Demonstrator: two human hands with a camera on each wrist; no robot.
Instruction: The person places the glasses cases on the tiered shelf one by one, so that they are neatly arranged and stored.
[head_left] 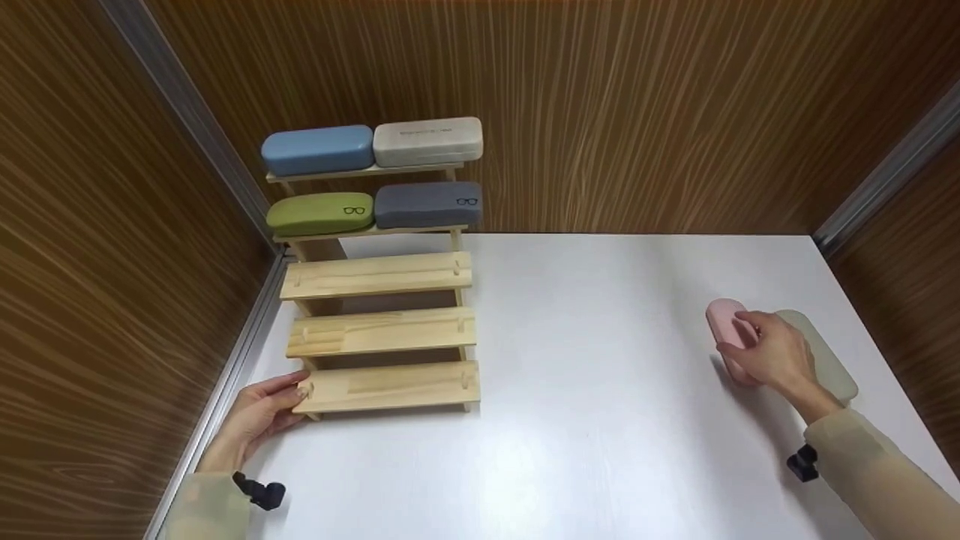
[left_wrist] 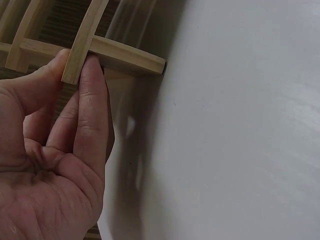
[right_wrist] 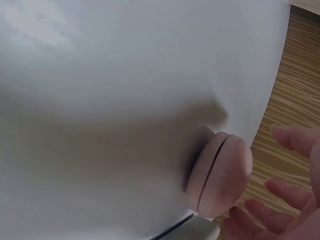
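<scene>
At the lower left, my left hand (head_left: pixel 259 412) pinches the end of the lowest board of a wooden tiered rack (head_left: pixel 390 386). The left wrist view shows the thumb and fingers on either face of the board (left_wrist: pixel 80 50). On the right, my right hand (head_left: pixel 781 356) hovers at a pink glasses case (head_left: pixel 724 319) lying on the table. In the right wrist view its fingers (right_wrist: pixel 287 192) are parted and not closed round the pink case (right_wrist: pixel 227 175). A pale sage-green glasses case (head_left: pixel 829 367) lies beside it, partly behind the hand.
Blue (head_left: pixel 319 150) and off-white (head_left: pixel 429 142) glasses cases fill the rack's top tier. Green (head_left: pixel 319 214) and grey-blue (head_left: pixel 427 206) ones lie on the tier below. Wood-grain panels (head_left: pixel 600 112) stand round the white table (head_left: pixel 585 337).
</scene>
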